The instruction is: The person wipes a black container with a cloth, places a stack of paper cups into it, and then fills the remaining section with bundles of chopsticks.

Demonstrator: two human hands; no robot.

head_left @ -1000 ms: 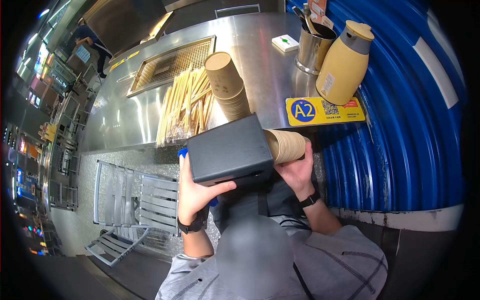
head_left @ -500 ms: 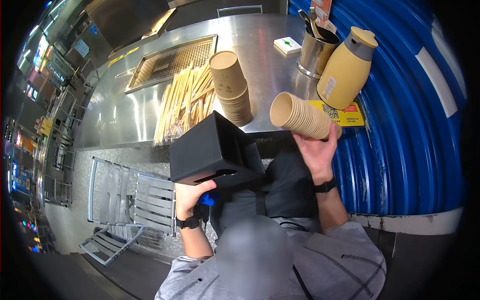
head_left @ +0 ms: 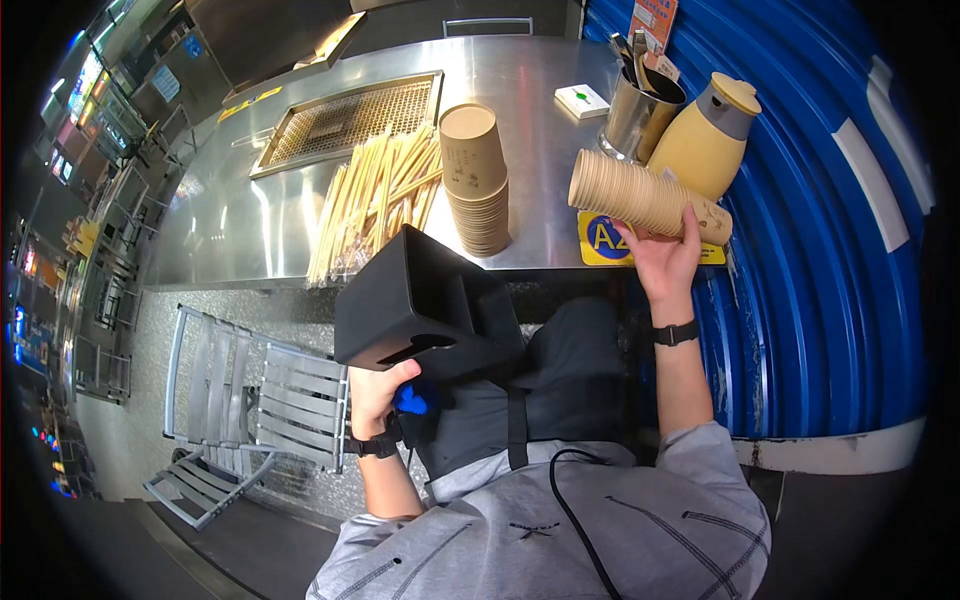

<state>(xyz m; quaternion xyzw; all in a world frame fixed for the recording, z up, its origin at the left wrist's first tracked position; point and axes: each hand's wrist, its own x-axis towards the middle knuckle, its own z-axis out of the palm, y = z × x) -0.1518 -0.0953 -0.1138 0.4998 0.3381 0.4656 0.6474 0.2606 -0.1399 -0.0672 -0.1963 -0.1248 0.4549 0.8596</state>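
My left hand grips a black box-shaped holder from below, with the thumb showing by a cutout. The holder is tilted above my lap, and its open compartments show. My right hand holds a stack of brown paper cups near its right end. This stack lies nearly sideways over the table's right front edge, its rims toward the left. Between the two hands, a second stack of paper cups stands upside down on the table. Many chopsticks lie loosely piled to its left.
The steel table carries a grill grate, a small white box, a metal canister with utensils and a yellow jug. A yellow sign is at the edge. Blue corrugated wall borders the right; a folding chair stands left.
My right hand has moved the cup stack up and right, turning it flatter and uncovering the sign's left part. The black holder has tilted slightly in my left hand.
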